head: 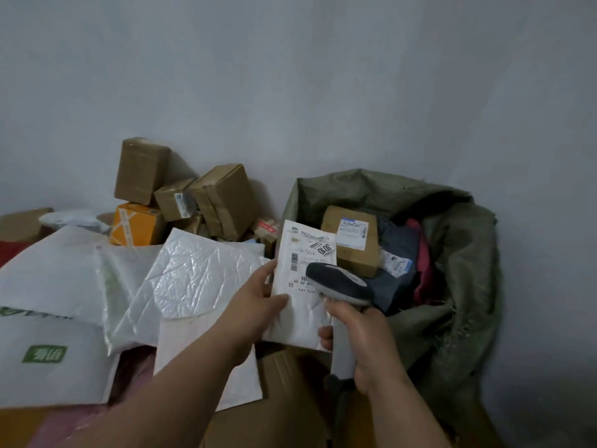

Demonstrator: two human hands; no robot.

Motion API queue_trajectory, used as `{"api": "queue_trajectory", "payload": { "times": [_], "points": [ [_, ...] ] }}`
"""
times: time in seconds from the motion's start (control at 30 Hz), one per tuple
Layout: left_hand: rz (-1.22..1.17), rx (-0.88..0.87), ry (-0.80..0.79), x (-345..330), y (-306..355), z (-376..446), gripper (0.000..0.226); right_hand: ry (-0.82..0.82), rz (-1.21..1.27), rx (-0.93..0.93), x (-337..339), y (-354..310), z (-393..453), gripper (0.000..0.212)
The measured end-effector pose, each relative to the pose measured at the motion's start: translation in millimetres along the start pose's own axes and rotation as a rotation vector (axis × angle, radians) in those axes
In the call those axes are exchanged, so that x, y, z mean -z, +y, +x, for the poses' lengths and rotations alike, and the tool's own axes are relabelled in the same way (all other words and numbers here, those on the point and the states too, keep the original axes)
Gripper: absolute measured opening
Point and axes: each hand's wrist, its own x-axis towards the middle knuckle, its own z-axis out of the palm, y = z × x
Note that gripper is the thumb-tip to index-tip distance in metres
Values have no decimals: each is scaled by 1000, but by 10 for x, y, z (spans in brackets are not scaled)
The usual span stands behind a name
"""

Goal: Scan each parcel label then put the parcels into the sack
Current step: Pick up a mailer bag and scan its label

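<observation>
My left hand (258, 297) grips a small white padded parcel (298, 321) by its left edge, label side up. The printed label (307, 253) with a barcode faces me. My right hand (361, 337) holds a grey barcode scanner (339, 282) by its handle, its dark head over the label's lower part. The parcel hangs at the near left rim of the open green woven sack (458, 253). Inside the sack lie a labelled brown box (352, 244) and dark soft parcels (397, 263).
White bubble mailers (190, 279) and white bags (48, 276) are piled at left. Brown cardboard boxes (223, 198) and an orange box (139, 227) are stacked against the grey wall behind. A large cardboard box (284, 399) lies under my arms.
</observation>
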Motion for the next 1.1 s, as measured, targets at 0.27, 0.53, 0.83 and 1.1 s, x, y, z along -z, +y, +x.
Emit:
{"api": "queue_trajectory", "payload": {
  "times": [0.27, 0.53, 0.83, 1.1],
  "points": [
    [343, -194, -44, -1174, 435, 835, 67, 126, 127, 90, 816, -520, 722, 14],
    [456, -240, 121, -1547, 408, 1351, 74, 218, 224, 138, 1224, -649, 1293, 15],
    [373, -133, 689, -433, -87, 1025, 52, -230, 112, 23, 419, -592, 1310, 24],
    [305, 385, 807, 678, -948, 386, 68, -434, -186, -36, -512, -37, 838, 17]
  ]
}}
